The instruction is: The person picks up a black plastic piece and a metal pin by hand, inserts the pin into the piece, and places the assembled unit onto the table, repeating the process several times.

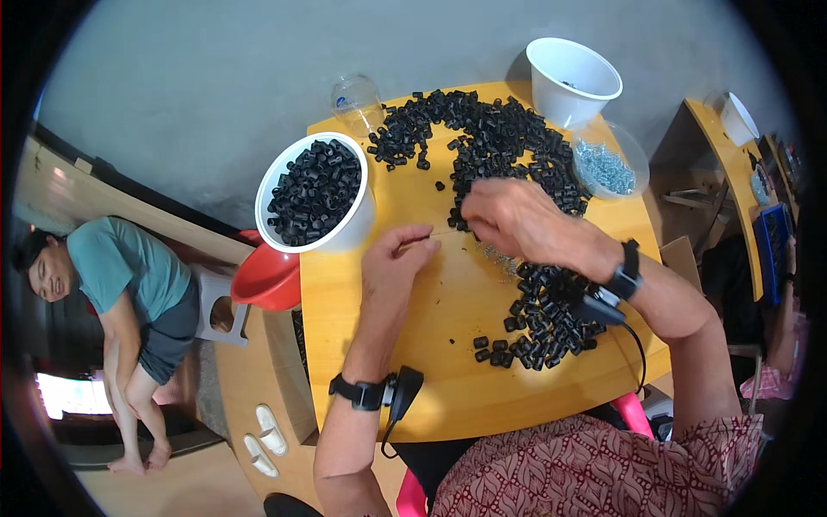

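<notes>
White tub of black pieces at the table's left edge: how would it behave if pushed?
The white tub is probably fairly heavy, being filled near its rim with black pieces. It could tip if pushed high, since its wall seems to narrow toward the base. Loose top pieces might spill.

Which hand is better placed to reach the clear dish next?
Probably the right hand, which is nearer the dish; the left hand is farther off, with the right hand between it and the dish.
</notes>
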`<state>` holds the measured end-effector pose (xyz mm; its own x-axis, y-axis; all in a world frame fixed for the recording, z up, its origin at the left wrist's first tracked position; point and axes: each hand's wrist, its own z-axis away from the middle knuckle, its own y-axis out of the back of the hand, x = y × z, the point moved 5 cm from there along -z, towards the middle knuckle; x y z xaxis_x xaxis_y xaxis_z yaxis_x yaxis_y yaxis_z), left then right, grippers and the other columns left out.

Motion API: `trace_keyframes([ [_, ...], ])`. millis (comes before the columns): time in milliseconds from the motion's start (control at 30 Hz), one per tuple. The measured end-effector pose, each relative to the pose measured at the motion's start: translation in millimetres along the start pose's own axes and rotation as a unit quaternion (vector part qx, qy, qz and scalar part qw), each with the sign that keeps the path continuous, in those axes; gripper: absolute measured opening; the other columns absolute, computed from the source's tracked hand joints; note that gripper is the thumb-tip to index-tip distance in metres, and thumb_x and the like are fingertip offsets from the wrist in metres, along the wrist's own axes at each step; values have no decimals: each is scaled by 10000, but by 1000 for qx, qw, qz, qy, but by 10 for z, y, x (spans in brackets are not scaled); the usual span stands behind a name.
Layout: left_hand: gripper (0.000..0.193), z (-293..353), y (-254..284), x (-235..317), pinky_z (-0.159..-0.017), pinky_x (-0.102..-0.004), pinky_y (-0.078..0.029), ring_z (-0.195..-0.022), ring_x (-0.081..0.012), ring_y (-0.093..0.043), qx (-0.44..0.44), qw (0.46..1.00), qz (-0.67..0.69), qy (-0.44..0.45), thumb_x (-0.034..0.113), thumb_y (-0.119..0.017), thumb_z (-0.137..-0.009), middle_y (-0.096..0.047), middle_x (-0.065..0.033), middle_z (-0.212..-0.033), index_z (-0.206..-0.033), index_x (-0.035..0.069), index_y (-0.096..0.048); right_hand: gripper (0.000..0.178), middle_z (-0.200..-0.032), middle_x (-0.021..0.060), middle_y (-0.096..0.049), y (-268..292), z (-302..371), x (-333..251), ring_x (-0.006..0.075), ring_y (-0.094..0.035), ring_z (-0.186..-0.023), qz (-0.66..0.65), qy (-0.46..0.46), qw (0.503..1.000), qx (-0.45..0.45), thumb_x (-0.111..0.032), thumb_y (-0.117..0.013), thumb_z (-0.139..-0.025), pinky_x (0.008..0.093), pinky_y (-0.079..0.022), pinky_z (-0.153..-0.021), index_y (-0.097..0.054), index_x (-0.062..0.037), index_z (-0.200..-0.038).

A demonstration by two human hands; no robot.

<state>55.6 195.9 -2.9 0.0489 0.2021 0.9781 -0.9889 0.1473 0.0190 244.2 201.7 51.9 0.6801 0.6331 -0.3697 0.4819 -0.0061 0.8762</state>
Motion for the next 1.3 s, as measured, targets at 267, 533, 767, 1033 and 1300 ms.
trace_keyframes([
  [267,199,517,192,15,-894,-252,-538,-1016,-191,-674,3,983,176,47,11,-631,-929,-667,-97,-1081,-1124,-24,-649,94,-844,138,-594,-447,-658,385,363,-631,-810,65,-24,997,16,-101,-657,-803,469,-517,-708,-628,-11,-805],
  [533,170,843,342,-88,-939,-258,-557,-1047,-200,-673,39,963,260,55,-23,-599,-944,-668,-125,-1134,-1104,-14,-657,99,-832,151,-577,-475,-580,64,386,-609,-784,32,68,997,8,-99,-650,-767,476,-503,-716,-587,-28,-794],
  [767,198,1139,366,-230,-944,-257,-544,-1071,-198,-654,55,950,300,62,31,-591,-980,-628,-84,-1136,-1171,-14,-617,117,-802,118,-556,-658,15,-642,333,-615,-772,32,109,993,-45,-114,-656,-770,448,-536,-699,-561,-51,-796],
  [1033,211,1275,352,-307,-960,-260,-553,-1042,-188,-670,71,937,338,56,62,-549,-1009,-643,-110,-1126,-1203,-14,-574,76,-863,104,-626,-104,-1,-142,326,-657,-819,59,-17,998,4,-103,-644,-831,423,-548,-675,-667,-56,-887],
  [1300,210,1344,287,-270,-891,-245,-551,-1037,-162,-664,66,951,291,76,70,-537,-1015,-642,-82,-1126,-1217,21,-569,43,-782,99,-595,-205,96,-253,301,-650,-775,152,51,986,-46,-88,-640,-775,408,-541,-651,-634,-50,-758],
])
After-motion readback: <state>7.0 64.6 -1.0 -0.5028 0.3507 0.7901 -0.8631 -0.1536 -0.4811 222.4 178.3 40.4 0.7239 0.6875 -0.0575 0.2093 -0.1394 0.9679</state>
